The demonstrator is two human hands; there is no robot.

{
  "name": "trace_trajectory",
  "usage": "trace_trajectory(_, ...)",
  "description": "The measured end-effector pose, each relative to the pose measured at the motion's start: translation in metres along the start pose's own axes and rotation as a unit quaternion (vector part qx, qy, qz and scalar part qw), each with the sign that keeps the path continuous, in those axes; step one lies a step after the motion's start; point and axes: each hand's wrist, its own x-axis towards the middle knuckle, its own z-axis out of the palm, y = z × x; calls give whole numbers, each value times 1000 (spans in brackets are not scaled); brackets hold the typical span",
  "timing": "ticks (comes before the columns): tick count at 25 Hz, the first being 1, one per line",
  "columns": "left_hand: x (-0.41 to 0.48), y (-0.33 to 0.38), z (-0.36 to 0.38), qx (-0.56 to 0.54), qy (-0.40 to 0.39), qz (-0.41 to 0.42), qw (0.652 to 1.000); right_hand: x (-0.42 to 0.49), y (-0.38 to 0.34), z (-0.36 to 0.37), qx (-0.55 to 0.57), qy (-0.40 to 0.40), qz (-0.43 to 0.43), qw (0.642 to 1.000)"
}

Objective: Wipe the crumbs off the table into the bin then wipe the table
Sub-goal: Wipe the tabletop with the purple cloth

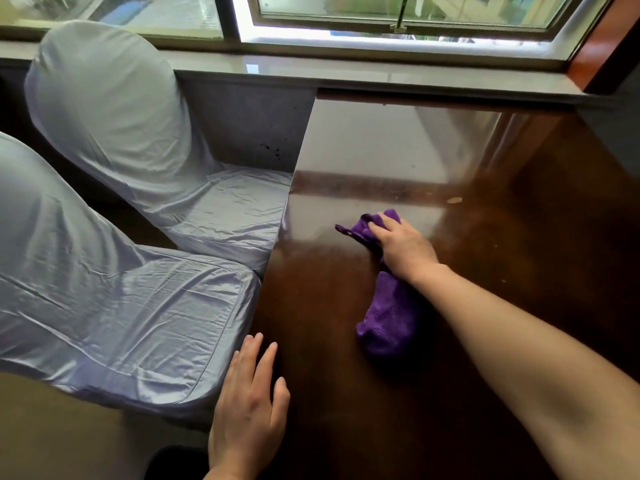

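A glossy dark brown table (346, 393) fills the right half of the view. My right hand (401, 244) presses down on a purple cloth (388, 317) that lies stretched on the tabletop, its far end bunched under my fingers. My left hand (249, 407) lies flat with fingers apart on the table's left edge and holds nothing. A pale crumb (454, 200) sits on the table beyond the cloth to the right, and a few tiny specks lie further right. No bin is in view.
Two chairs in pale grey-blue satin covers, the near chair (104, 306) and the far chair (145, 140), stand pushed against the table's left side. A grey window sill (346, 74) and a window run along the table's far end.
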Motion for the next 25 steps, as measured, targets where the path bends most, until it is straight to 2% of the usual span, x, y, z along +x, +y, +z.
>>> trace_trajectory(2, -1, -1, 1, 23, -10, 6, 1000, -19, 33, -2, -3, 9, -12, 1000)
trace_trajectory(5, 0, 1, 1, 71, -36, 18, 997, -58, 64, -7, 2, 46, 12, 999)
trace_trajectory(8, -1, 14, 0, 111, -59, 72, 989, -122, 69, 0, 12, 82, 34, 996)
trace_trajectory(10, 17, 29, 7, 105, -56, 106, 987, -161, 73, 7, -2, 96, 13, 995)
trace_trajectory(12, 49, 49, 19, 74, -50, 92, 992, -179, 82, 10, -37, 99, -26, 994)
trace_trajectory(15, 94, 75, 40, 43, -75, 47, 995, -164, 103, 3, -99, 84, -36, 991)
trace_trajectory(17, 104, 80, 54, 93, -69, 37, 993, -139, 108, 0, -93, 71, 35, 993)
trace_trajectory(19, 102, 80, 61, 128, -52, 31, 990, -106, 96, 2, -37, 97, 115, 988)
trace_trajectory(20, 102, 79, 62, 128, -45, 33, 990, -87, 81, 3, -5, 114, 119, 986)
trace_trajectory(23, 103, 75, 60, 122, -30, 41, 991, -50, 48, 13, -13, 99, -4, 995)
trace_trajectory(25, 103, 76, 60, 116, -27, 43, 992, -41, 71, 7, -27, 99, -14, 995)
